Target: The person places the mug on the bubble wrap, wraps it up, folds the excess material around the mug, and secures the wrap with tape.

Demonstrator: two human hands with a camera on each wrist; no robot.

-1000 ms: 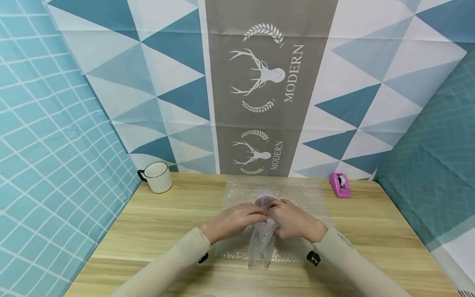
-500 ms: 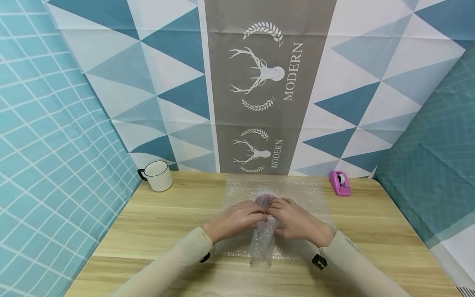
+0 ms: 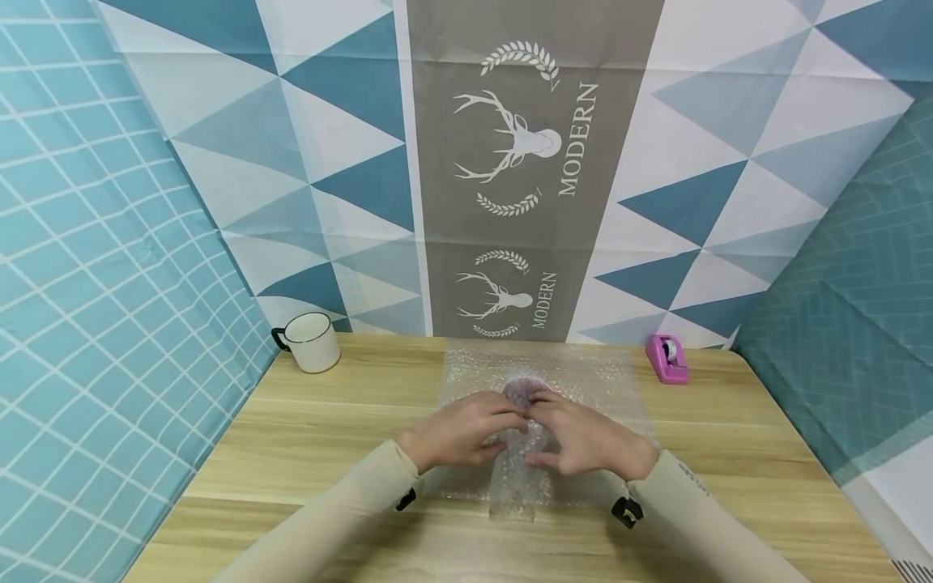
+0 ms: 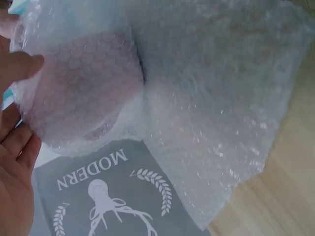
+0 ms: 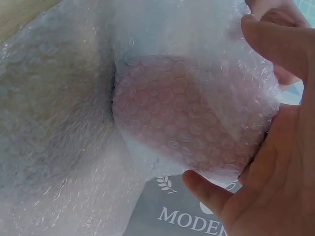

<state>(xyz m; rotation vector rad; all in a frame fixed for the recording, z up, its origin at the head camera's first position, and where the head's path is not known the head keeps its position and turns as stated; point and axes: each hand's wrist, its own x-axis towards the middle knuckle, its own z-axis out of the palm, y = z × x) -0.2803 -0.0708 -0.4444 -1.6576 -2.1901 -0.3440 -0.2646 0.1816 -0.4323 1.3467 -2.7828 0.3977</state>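
A pink, cup-like object [image 4: 83,88] shows through several layers of clear bubble wrap [image 3: 519,453], whose loose end [image 3: 513,498] hangs toward the near side. My left hand [image 3: 462,429] holds the bundle from the left, its thumb laid across the wrap in the left wrist view. From the other side my right hand [image 3: 586,437] cups it, with thumb and fingers spread round the wrap in the right wrist view. The fingertips of both hands come together over the top of the bundle. Underneath lies the flat bubble wrap sheet [image 3: 598,368].
On the wooden table [image 3: 291,453], a white mug [image 3: 315,350] with a dark rim and handle stands at the back left. A pink tape dispenser [image 3: 667,359] sits at the back right. Patterned cloth [image 3: 350,162] covers the wall behind.
Both hands stay on the wrapped bundle. Their thumbs have come apart from the fingers, so more of the wrap between the hands shows, and the loose end has shifted slightly.
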